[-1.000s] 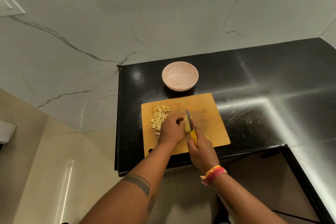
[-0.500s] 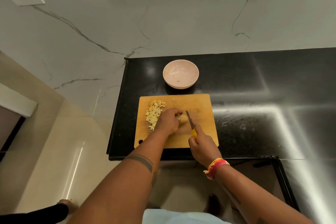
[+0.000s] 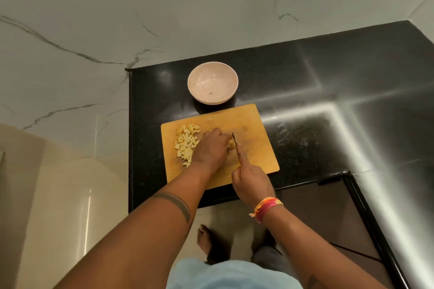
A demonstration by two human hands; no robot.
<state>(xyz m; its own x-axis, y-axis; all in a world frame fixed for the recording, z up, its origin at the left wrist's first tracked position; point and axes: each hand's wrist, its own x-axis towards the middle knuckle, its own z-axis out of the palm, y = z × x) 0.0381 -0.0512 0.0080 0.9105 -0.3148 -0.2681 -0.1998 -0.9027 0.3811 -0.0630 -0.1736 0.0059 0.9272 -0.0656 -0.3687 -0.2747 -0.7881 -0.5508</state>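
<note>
My right hand, low centre, grips the knife, whose blade points up-frame. Touching its left side is the yellow piece, pinned mid-board under my curled left hand. Cubes lie further left, with the bowl above.

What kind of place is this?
Likely a home kitchen: black stone countertop, wooden cutting board with diced pale-yellow food, knife in the right hand cutting a piece the left hand holds, pink bowl nearby.
</note>
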